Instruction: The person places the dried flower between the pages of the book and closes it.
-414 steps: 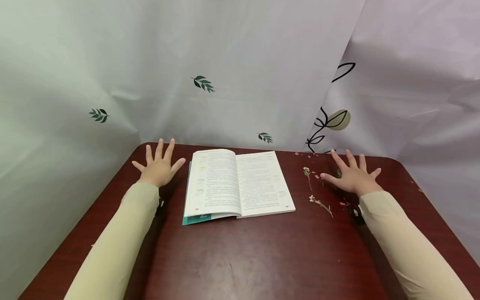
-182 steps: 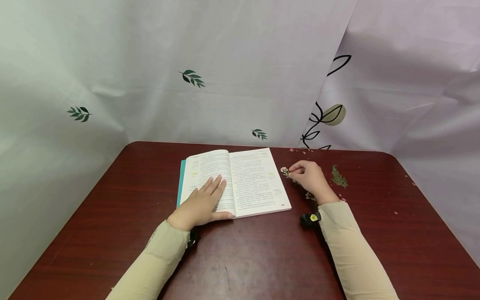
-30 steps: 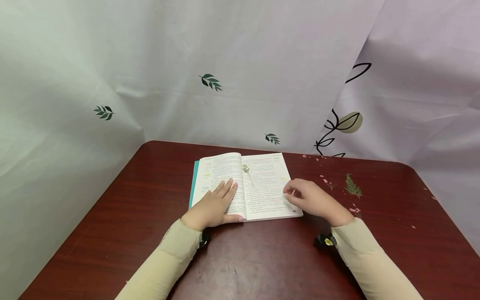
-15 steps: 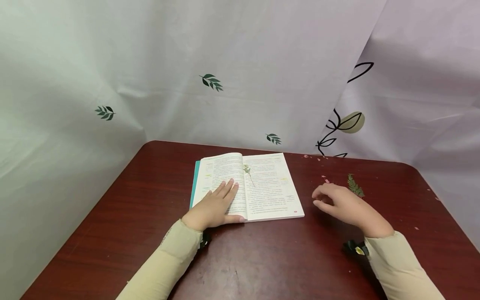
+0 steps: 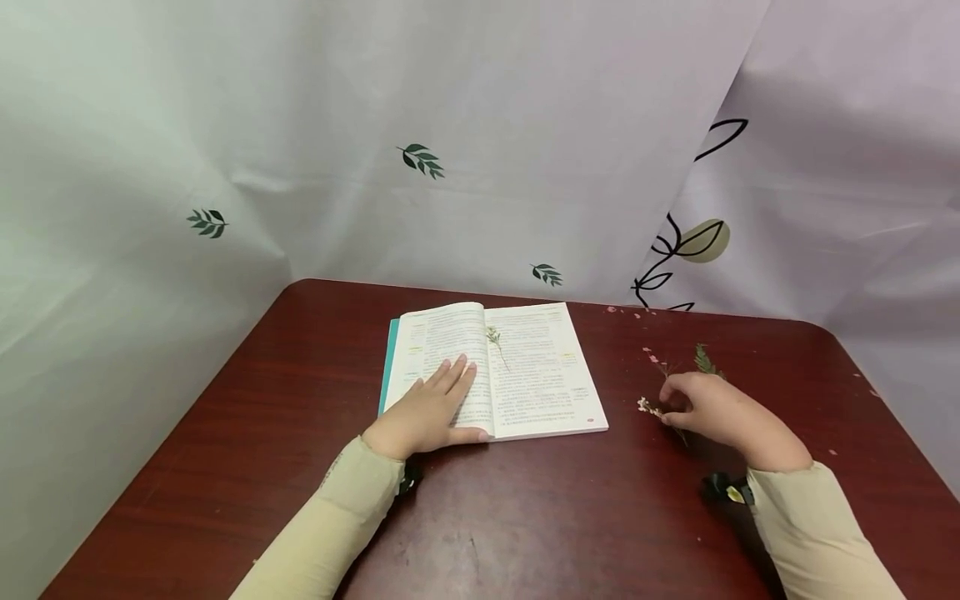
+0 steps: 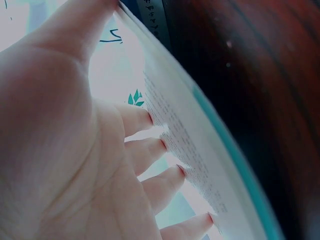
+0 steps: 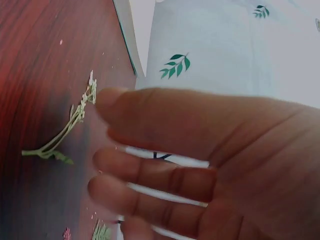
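Observation:
An open book [image 5: 536,392] with a teal cover lies on the dark red table. My left hand [image 5: 423,414] rests flat on its left page, fingers spread, thumb near the lower inner edge. On the right page, close to the fold, lies a sprig of small white flowers [image 5: 493,337]. Off the book's right side, my right hand [image 5: 716,414] is over a second white-flower sprig [image 5: 647,407], its thumb and fingers loosely bent around the stem's place. In the right wrist view this sprig [image 7: 75,120] lies beside the thumb tip, with no clear grip.
A green fern leaf [image 5: 703,360] and a pink-flower sprig [image 5: 654,357] lie just beyond my right hand. Small pink petals [image 5: 637,315] are scattered near the table's back edge. A pale curtain [image 5: 480,150] with leaf prints hangs behind the table [image 5: 525,517].
My right hand has left the book's right page and moved right to the second white sprig. Earlier, it pinched the first sprig, now on the page. My left hand stays on the left page.

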A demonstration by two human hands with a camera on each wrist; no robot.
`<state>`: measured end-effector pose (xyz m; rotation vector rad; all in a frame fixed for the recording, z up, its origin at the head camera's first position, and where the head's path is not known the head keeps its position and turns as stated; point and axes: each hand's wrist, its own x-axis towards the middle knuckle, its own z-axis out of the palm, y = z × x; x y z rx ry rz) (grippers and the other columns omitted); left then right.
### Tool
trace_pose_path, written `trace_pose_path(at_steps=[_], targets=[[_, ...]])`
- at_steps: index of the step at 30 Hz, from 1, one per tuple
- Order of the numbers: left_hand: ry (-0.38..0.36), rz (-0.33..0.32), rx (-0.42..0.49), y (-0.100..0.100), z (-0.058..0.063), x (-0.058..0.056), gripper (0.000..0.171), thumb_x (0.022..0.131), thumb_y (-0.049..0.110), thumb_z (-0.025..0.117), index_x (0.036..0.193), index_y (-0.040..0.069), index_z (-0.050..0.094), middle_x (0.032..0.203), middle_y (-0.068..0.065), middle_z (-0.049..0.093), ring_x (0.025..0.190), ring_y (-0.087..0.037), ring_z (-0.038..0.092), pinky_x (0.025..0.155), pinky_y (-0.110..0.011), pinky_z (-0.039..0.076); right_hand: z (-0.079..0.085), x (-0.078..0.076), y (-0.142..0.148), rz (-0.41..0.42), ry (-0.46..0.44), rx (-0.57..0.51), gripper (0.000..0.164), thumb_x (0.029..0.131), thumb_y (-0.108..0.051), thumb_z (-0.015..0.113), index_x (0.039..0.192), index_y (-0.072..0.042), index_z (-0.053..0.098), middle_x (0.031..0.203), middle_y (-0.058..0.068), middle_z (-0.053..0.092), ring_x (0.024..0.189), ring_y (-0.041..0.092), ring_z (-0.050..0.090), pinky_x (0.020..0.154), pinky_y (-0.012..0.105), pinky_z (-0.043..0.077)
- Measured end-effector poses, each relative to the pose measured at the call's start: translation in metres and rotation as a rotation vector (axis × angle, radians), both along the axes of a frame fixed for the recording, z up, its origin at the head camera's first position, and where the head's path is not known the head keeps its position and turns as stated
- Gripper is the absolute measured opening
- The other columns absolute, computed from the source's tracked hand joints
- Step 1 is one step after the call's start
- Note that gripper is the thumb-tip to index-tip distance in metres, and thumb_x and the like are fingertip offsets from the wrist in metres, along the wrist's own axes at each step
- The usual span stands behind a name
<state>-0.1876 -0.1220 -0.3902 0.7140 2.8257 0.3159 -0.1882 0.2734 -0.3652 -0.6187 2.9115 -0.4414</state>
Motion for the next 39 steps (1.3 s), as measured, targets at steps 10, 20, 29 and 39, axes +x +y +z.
trace_pose_path(at_steps=[10,20,29,39], targets=[[0.006,-0.004,0.001,-0.001,0.000,-0.001,0.100,0.080,0.070,0.052,0.152,0.011,0.014,0.157,-0.008,0.007,0.143,-0.028,0.008,0.107,-0.057,0.022,-0.001,0.003,0.012,-0.110,-0.142,0.052,0.019,0.076,-0.018,0.075,0.078,-0.006,0.061,0.070,-0.001,0.055,0.061,0.013,0.048,0.056,0.033,0.042],[0.003,-0.009,0.015,-0.002,0.000,-0.002,0.101,0.080,0.069,0.053,0.151,0.010,0.015,0.157,-0.009,0.007,0.143,-0.029,0.009,0.106,-0.057,0.021,-0.004,0.003,0.008,-0.136,-0.174,0.043,0.017,0.079,-0.012,0.072,0.066,-0.010,0.061,0.062,-0.004,0.054,0.057,0.012,0.045,0.054,0.030,0.038],[0.008,-0.012,0.011,-0.002,-0.001,-0.003,0.101,0.079,0.070,0.053,0.151,0.010,0.015,0.157,-0.009,0.008,0.143,-0.029,0.009,0.107,-0.057,0.022,-0.007,0.003,0.005,-0.114,-0.143,0.018,0.024,0.080,-0.005,0.063,0.059,-0.013,0.052,0.055,-0.007,0.041,0.053,0.010,0.035,0.054,0.029,0.032],[0.011,-0.011,0.006,-0.002,-0.001,-0.003,0.102,0.079,0.071,0.052,0.151,0.010,0.015,0.157,-0.009,0.008,0.143,-0.029,0.009,0.106,-0.057,0.022,-0.010,0.003,0.003,-0.105,-0.120,0.019,0.013,0.079,-0.004,0.061,0.069,-0.009,0.055,0.063,-0.003,0.048,0.057,0.013,0.042,0.055,0.030,0.035]])
